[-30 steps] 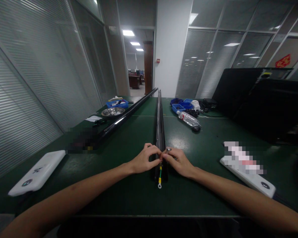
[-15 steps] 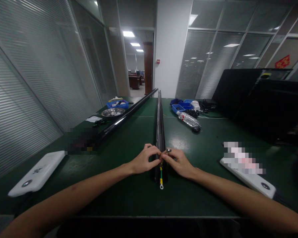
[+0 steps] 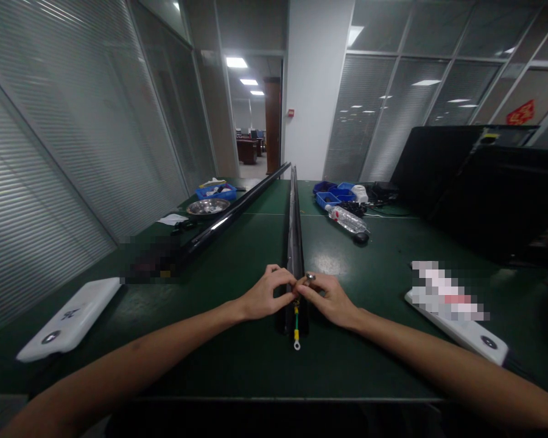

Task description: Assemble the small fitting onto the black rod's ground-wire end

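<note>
A long black rail (image 3: 294,231) lies on the green table (image 3: 237,353), running straight away from me. Both my hands meet at its near end. My left hand (image 3: 267,294) pinches something small on top of the rail, fingers closed. My right hand (image 3: 327,297) is closed too, with a small metal screw or nut (image 3: 309,278) at its fingertips. A short yellow-green wire (image 3: 296,319) with a ring terminal (image 3: 296,345) hangs from the pinch point along the rail's end.
A second black rail (image 3: 231,214) lies diagonally to the left. White flat devices (image 3: 68,319) (image 3: 461,328) sit at left and right. Further back are a metal bowl (image 3: 207,206), blue bins (image 3: 331,196), a water bottle (image 3: 347,219) and a dark box (image 3: 484,182).
The wire's ring terminal has shifted slightly; the hands stay pinched at the same spot on the rail.
</note>
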A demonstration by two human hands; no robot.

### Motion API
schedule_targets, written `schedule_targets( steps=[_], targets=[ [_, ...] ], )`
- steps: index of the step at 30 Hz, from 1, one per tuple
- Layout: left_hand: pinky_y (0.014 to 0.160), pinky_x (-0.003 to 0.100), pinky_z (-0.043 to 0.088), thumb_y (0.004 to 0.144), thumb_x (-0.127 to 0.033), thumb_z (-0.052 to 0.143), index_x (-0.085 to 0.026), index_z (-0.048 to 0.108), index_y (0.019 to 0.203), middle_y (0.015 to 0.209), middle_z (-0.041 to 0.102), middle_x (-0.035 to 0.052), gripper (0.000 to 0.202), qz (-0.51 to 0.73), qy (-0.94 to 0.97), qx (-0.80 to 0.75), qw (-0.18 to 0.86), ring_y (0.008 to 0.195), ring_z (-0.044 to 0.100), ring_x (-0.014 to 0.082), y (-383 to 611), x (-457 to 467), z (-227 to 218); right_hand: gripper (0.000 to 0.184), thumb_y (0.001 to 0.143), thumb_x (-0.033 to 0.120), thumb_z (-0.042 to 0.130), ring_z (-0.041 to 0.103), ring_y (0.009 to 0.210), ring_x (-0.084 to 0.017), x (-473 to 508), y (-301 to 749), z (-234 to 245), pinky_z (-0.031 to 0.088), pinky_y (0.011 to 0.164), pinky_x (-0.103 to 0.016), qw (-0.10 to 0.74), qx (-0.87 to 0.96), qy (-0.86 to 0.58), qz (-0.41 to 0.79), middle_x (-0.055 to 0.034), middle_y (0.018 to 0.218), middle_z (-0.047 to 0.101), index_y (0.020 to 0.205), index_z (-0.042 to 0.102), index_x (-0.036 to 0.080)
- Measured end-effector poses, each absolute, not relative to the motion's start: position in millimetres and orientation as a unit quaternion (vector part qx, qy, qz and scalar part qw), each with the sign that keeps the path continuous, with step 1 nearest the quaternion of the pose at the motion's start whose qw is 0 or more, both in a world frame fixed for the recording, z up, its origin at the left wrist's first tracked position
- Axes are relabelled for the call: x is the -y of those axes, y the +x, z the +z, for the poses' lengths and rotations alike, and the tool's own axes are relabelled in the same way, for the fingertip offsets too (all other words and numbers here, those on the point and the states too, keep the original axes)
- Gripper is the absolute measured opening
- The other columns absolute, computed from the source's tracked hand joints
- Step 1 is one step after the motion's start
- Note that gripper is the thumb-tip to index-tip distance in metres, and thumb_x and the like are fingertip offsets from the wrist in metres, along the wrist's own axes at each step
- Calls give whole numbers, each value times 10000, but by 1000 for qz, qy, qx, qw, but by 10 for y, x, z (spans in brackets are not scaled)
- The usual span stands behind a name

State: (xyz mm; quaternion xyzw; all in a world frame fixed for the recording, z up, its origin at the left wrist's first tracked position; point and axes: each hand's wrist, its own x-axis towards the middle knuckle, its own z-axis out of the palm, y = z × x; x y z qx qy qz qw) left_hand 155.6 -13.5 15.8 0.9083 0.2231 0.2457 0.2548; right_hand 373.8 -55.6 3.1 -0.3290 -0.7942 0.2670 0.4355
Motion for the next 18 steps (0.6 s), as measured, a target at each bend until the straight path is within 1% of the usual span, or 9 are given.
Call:
schedule_targets(
  steps=[7,14,18],
  targets=[
    [1059,386,294,968,-285,575,-196,623,965,989,683,19,102,244,908,-223,257,1017,602,198,1554,133,167,355,1047,408,511,645,776,-181,557,3734,87,503,736,-297,427,803,-315,272,-50,842,684,882,710,165],
    [1069,396,292,943,-305,587,-195,624,938,976,686,23,116,245,906,-228,258,1007,602,206,1558,145,172,425,1054,472,464,638,786,-183,566,3746,109,511,746,-305,428,803,-304,283,-50,841,671,886,710,168],
    [1067,395,293,939,-306,598,-196,626,953,986,680,22,114,250,904,-228,261,1014,599,203,1557,149,180,440,1055,478,453,624,759,-175,576,3742,120,503,728,-298,432,799,-305,286,-50,828,655,886,707,161]
  ],
)
